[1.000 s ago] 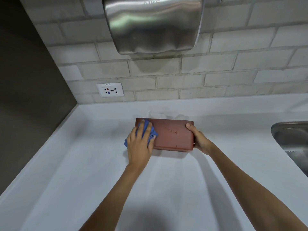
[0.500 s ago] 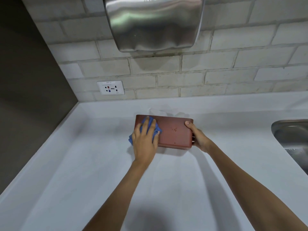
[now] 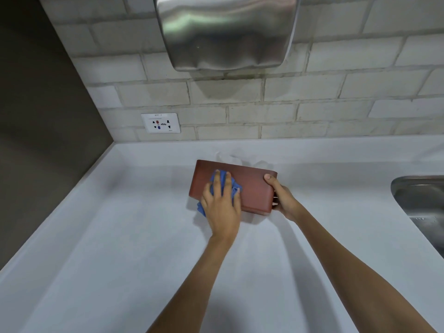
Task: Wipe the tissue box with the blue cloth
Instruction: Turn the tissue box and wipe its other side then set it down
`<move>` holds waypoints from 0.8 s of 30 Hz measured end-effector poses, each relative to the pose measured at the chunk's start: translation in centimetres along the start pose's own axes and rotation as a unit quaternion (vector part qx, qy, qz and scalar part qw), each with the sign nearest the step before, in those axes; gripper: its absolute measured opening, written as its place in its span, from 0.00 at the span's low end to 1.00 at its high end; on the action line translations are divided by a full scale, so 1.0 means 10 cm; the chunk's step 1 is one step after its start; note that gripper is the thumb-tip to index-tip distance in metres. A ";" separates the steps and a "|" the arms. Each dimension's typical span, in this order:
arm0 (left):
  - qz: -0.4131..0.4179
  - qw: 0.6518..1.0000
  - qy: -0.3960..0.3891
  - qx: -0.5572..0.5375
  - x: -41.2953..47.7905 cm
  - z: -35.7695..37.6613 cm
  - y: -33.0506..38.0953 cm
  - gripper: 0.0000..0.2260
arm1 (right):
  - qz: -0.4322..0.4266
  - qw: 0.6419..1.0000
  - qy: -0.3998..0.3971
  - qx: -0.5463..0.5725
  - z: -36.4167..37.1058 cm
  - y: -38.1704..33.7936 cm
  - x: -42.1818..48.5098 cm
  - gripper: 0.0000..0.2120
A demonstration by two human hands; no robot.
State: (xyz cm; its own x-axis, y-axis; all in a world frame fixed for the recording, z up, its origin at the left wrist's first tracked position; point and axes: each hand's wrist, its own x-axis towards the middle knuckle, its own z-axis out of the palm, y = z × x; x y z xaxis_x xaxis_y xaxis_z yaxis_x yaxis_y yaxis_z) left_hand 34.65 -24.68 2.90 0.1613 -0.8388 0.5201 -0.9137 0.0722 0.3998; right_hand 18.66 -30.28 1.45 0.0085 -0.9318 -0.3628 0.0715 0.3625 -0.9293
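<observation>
The left hand [image 3: 222,207] lies flat, fingers straight, pressing the blue cloth [image 3: 236,187] on the near face of the tissue box [image 3: 254,186], which rests on the surface [image 3: 120,236]; the right hand [image 3: 282,200], just to its right, is clamped on the box's end. Wiping looks midway; the next sweep should run rightward, where that grip covers the end; a sink [image 3: 420,198] lies farther right.

tissue box [image 3: 252,188]: smooth, matt
blue cloth [image 3: 236,188]: soft crumpled fabric
hand dryer [image 3: 225,32], above the tissue box: glossy brushed metal
counter [image 3: 120,236]: smooth matt white
wall [image 3: 336,87]: rough pale brick
</observation>
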 end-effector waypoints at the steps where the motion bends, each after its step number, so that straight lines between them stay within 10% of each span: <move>1: 0.015 1.000 -0.001 0.002 -0.03 0.03 0.13 0.20 | -0.002 1.000 0.002 0.003 0.01 0.01 0.00 0.28; 8: 0.186 0.982 0.011 0.025 -0.13 0.06 0.07 0.20 | -0.010 1.000 0.000 0.004 0.00 0.01 -0.02 0.24; 13: -0.108 0.993 0.026 -0.045 0.33 0.07 -0.34 0.22 | -0.013 1.000 0.011 0.000 0.01 0.02 -0.03 0.24; 17: -0.179 0.982 0.027 -0.054 0.48 0.13 -0.14 0.22 | -0.021 1.000 0.012 0.006 0.04 0.03 -0.08 0.22; 24: 0.020 0.999 -0.002 -0.026 0.09 0.19 0.43 0.22 | -0.037 0.999 -0.021 0.028 0.02 0.05 -0.17 0.33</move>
State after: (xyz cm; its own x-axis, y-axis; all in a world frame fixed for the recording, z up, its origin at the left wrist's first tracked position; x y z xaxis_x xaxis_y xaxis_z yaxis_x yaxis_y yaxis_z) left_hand 30.14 -26.20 3.65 0.1241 -0.8364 0.5339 -0.8987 0.1334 0.4178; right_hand 18.86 -28.48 1.62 0.0424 -0.9565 -0.2885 0.1297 0.2916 -0.9477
